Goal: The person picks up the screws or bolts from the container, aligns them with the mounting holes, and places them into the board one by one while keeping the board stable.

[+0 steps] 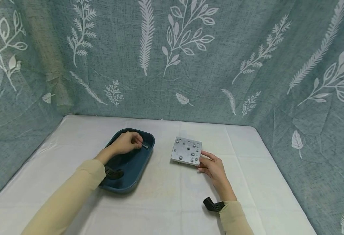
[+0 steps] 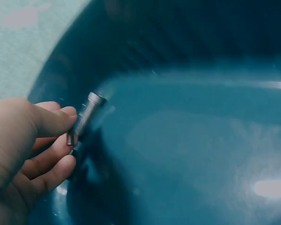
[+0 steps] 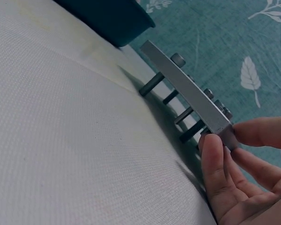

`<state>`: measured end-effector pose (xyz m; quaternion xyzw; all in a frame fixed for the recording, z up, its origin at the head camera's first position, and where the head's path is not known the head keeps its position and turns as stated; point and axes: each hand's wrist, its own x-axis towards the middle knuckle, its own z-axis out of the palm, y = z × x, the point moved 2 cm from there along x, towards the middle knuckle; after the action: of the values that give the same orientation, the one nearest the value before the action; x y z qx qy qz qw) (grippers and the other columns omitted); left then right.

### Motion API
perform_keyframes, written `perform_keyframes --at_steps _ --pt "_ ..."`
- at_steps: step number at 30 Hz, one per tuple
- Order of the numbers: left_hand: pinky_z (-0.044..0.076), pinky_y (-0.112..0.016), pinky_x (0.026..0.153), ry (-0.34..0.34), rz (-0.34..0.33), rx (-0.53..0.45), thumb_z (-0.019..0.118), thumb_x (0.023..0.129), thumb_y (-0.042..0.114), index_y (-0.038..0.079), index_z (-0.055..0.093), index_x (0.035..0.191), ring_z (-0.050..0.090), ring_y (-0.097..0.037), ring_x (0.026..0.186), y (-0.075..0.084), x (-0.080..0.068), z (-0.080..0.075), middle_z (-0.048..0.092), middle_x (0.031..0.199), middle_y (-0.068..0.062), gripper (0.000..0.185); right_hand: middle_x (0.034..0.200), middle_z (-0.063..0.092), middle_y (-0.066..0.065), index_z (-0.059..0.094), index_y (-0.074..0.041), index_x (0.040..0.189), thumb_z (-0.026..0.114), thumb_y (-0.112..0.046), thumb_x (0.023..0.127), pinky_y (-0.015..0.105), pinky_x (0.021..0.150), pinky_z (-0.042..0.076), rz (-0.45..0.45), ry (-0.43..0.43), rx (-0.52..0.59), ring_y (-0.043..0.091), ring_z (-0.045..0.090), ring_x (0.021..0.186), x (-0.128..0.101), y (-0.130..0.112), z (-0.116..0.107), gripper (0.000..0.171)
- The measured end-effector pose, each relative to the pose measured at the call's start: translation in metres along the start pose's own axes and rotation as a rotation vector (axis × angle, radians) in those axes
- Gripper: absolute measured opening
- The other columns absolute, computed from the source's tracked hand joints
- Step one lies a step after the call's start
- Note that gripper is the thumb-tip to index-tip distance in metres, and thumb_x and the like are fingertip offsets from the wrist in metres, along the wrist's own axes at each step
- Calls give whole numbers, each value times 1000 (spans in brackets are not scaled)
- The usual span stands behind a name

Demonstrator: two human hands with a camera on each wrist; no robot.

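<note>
My left hand (image 1: 127, 142) reaches into the dark blue bin (image 1: 146, 169) and pinches a socket head bolt (image 2: 88, 112) between thumb and fingers near the bin's far end. The bolt's head points away from the fingertips. Another threaded end (image 2: 70, 139) shows between the same fingers, the rest of it hidden. With its thumb and fingers my right hand (image 1: 214, 168) grips the right edge of a square metal plate (image 1: 186, 151). Several bolts stick through this plate, heads up, and their threaded shanks (image 3: 152, 84) point down at the table.
A white cloth (image 1: 166, 202) covers the table, which a grey-green curtain with white leaves (image 1: 160, 91) encloses at the back and sides. The bin stands left of the plate. Black wrist-worn pieces (image 1: 214, 205) sit on both forearms.
</note>
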<state>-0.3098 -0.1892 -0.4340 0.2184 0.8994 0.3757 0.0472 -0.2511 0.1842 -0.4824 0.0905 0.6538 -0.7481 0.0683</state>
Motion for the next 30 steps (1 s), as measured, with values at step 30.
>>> perform_keyframes --at_steps 30 --pt "53 -29 77 81 61 -262 70 92 5 6 68 103 64 -14 86 125 71 83 68 95 -1 10 100 68 16 58 -2 133 67 -3 92 27 61 56 9 2 12 20 65 72 1 0 -1 42"
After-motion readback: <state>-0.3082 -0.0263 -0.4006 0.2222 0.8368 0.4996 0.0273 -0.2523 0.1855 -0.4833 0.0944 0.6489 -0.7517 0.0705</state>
